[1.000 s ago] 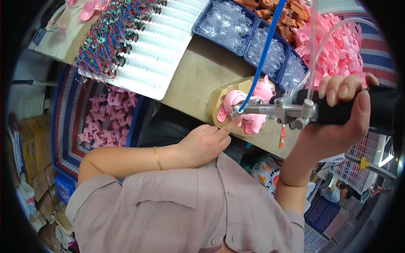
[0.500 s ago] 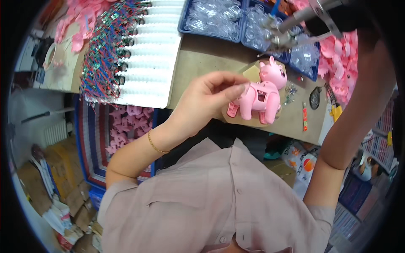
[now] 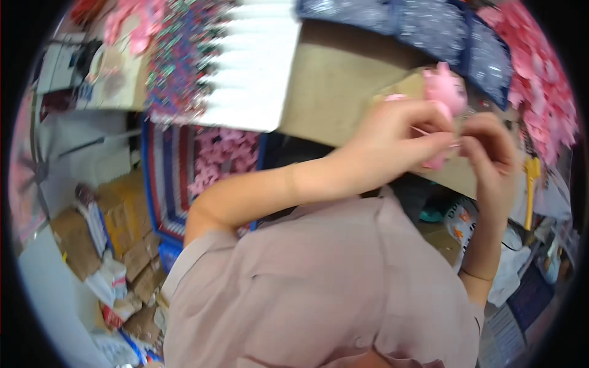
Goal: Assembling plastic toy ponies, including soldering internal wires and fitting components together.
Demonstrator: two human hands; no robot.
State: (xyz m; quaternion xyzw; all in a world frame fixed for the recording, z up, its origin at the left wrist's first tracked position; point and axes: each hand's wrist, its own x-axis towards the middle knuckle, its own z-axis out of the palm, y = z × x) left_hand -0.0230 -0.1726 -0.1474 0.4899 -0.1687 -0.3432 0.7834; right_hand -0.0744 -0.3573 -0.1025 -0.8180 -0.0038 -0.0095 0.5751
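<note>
A pink plastic animal toy [image 3: 443, 92] lies on a tan block [image 3: 392, 90] at the right of the table, its head toward the far side. My left hand [image 3: 402, 138] reaches over its body, thumb and forefinger pinched together. Close by on the right, my right hand [image 3: 492, 156] has its fingers curled, thumb and forefinger meeting near the left fingertips. Something tiny and pinkish shows between the two pinches, too blurred to name. Most of the toy's body is hidden behind my left hand.
Blue trays [image 3: 392, 30] of clear plastic parts line the far side. A pink parts heap [image 3: 546, 80] lies at far right, with yellow-handled scissors or pliers [image 3: 531, 184] nearer. A white ridged tray [image 3: 257, 67] carries bundled wires [image 3: 184, 55]. Below, a striped bin [image 3: 162, 178] contains pink pieces.
My right hand has come down from the raised metal tool at upper right to meet my left fingertips. My left hand has moved right, over the toy. The whole view has shifted.
</note>
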